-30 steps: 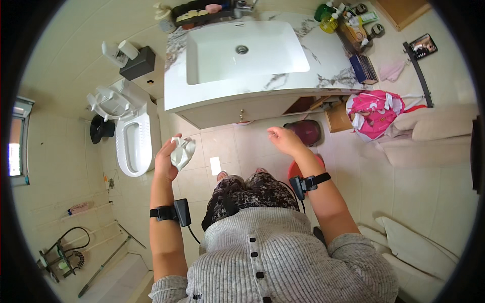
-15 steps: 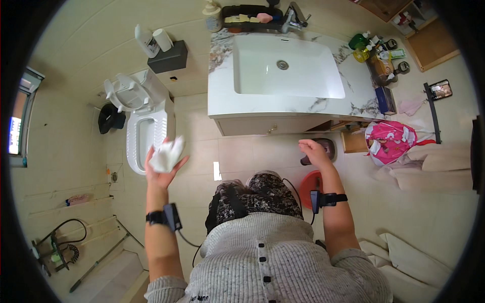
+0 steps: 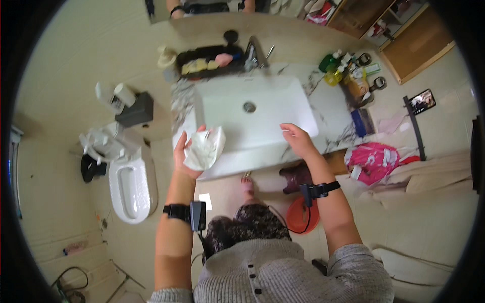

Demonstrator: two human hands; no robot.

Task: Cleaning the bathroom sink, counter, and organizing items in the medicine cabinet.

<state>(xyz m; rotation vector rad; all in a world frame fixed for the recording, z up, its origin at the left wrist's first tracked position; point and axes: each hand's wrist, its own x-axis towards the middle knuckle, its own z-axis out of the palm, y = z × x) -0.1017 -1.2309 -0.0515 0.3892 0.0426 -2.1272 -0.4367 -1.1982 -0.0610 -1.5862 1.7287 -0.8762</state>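
Note:
A crumpled white tissue (image 3: 204, 149) rests in my left hand (image 3: 186, 159), with the fingers and thumb around its edge. That hand is over the front left edge of the white sink basin (image 3: 273, 108). My right hand (image 3: 300, 141) holds nothing. Its fingers stretch loosely leftward above the basin's front right part, apart from the basin as far as I can see. A dark metal faucet (image 3: 252, 53) stands behind the basin. The marbled countertop (image 3: 331, 118) surrounds it.
A squat toilet (image 3: 132, 189) is on the floor at left. Bottles (image 3: 333, 68) crowd the counter's right end, and a black tray (image 3: 209, 60) lies behind the basin. An orange-red bucket (image 3: 302, 214) stands below my right forearm. Pink fabric (image 3: 371, 161) hangs at right.
I have stepped and leaned closer to the sink. My left hand, with the tissue, has come from beside the toilet to the basin's front edge. My right hand is now above the basin.

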